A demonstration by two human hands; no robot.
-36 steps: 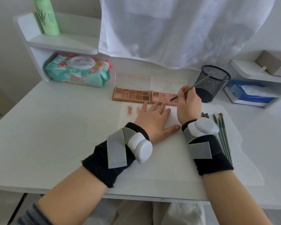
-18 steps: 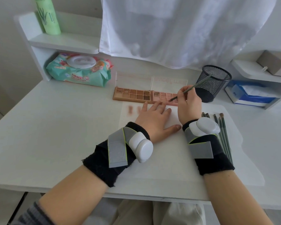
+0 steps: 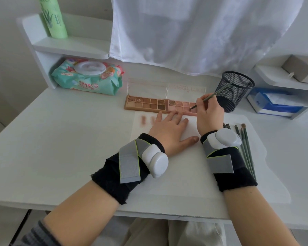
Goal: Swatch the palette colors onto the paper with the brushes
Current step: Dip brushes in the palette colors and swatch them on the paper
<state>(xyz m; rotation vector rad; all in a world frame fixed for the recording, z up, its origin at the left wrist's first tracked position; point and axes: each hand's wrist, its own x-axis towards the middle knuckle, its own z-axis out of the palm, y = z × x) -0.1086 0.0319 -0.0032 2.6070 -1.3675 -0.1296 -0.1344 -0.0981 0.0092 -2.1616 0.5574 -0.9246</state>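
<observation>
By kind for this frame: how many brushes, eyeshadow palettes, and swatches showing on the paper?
Thin green-handled brushes: at least 5; 1 held brush in the right hand, 4 lying brushes partly behind the wrist.
Rectangular eyeshadow palettes: 2; brown palette, pink palette.
Reddish-brown swatches on the white paper: 2.
Total: at least 9.

white table (image 3: 60, 139), paper (image 3: 167, 174) at centre, two open palettes (image 3: 149, 103) side by side behind it, wipes pack (image 3: 89, 80) far left, mesh cup (image 3: 235, 93) far right, spare brushes (image 3: 245, 148) right of paper, tissue box (image 3: 274, 105) beyond
</observation>
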